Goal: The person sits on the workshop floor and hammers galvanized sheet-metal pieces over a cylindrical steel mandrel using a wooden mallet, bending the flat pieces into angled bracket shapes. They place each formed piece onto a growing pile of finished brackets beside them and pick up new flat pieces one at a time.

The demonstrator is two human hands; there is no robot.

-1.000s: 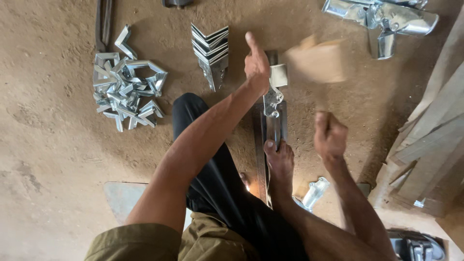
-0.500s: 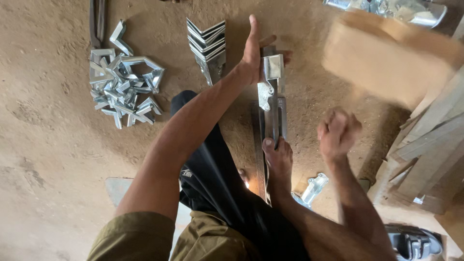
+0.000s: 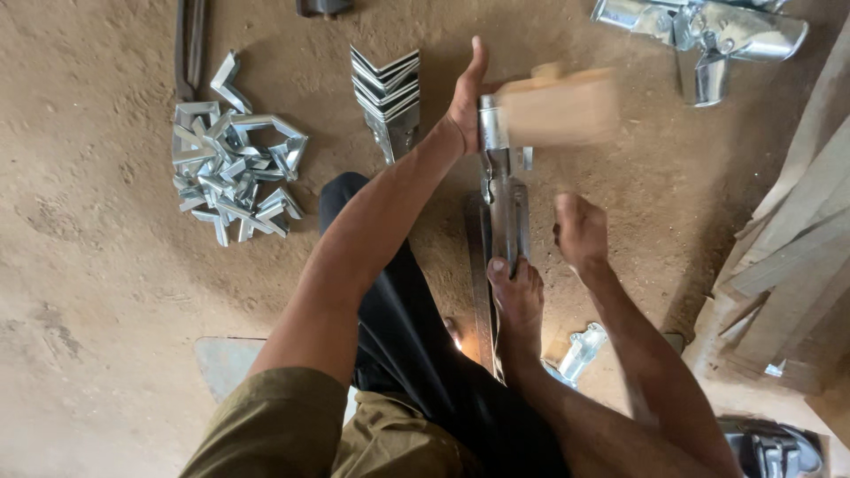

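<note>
1. My left hand [image 3: 467, 104] lies flat against the left flank of the metal strip [image 3: 501, 190], fingers straight and loosely extended, thumb raised away from me; it steadies the piece rather than closing round it

2. My right hand [image 3: 580, 232] is clenched into a fist round what I judge to be the handle of the wooden mallet [image 3: 558, 106]; the handle itself cannot be made out in the blur, so the grasp is inferred from the fist and the mallet head beyond it

3. The metal strip lies on the dirt floor [image 3: 106, 292] directly ahead of me, its long axis running straight away from my body, near end toward me and far end between my left palm and the mallet head

4. My bare foot [image 3: 518, 296] pins the near end of the strip, toes touching the metal

5. The mallet head is blurred and sits just to the right of the strip's far end, touching or nearly touching it; I cannot tell which

6. Governing relation: the far end of the strip lies just beside my left hand and well forward of my right fist, so the left hand is the nearer

7. Off to the left, a heap of bent metal brackets [image 3: 232, 173]; a nested stack of V-shaped angle pieces [image 3: 387, 88] stands just left of my left wrist, apart from the strip
</note>
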